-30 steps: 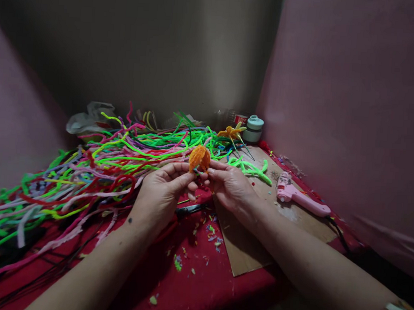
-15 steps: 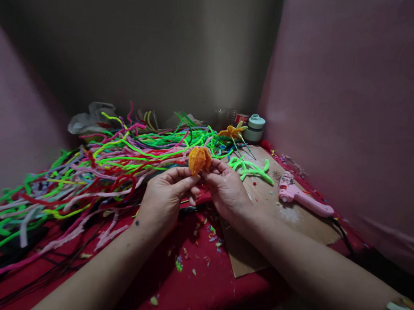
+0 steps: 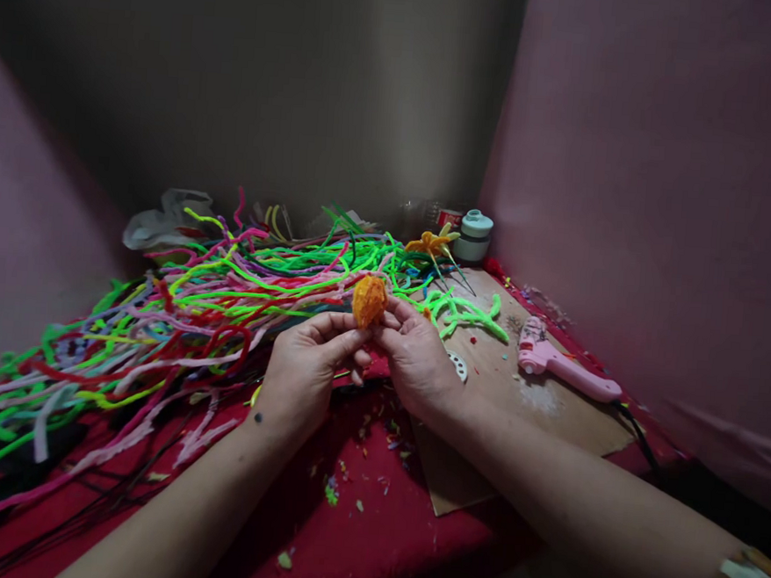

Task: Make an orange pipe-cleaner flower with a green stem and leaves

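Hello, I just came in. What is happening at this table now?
A person holds a small fuzzy orange piece between the fingertips of the left hand and the right hand. To the left and behind lies a big heap of colorful fuzzy stems. On the right, a pink glue gun rests on a sheet of cardboard, near some bright green stems. Small scraps are scattered on the red cloth.

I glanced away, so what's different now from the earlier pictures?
The orange fuzzy piece, open and arched earlier, now looks like a compact ball. The left hand and right hand both kept hold; nothing was let go. A white holed disc now shows beside the right hand. The pink glue gun and pipe cleaners stayed put.
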Motion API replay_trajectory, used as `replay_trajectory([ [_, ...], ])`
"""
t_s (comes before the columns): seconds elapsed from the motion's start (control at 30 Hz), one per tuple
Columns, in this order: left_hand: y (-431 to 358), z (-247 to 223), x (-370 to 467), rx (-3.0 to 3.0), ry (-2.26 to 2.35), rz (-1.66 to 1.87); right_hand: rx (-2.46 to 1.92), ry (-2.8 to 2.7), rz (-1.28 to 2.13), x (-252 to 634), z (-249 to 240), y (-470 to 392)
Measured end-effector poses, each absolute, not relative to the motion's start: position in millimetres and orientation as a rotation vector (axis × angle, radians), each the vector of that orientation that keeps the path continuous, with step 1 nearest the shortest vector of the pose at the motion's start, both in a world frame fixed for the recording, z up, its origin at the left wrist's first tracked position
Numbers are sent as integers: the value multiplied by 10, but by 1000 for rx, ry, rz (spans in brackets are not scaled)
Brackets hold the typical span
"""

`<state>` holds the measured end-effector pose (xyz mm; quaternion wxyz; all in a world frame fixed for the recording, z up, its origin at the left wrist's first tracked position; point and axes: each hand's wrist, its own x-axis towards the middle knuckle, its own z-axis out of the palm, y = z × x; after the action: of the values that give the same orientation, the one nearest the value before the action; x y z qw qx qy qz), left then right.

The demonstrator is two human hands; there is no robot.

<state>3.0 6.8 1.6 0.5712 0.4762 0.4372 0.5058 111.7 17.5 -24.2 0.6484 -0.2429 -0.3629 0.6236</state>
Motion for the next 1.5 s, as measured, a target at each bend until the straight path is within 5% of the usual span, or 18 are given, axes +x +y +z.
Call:
replay_trajectory([
  [1.5, 109, 93, -22, 1377, 1424, 1186, -539, -965, 1471, 1143, -278, 179],
])
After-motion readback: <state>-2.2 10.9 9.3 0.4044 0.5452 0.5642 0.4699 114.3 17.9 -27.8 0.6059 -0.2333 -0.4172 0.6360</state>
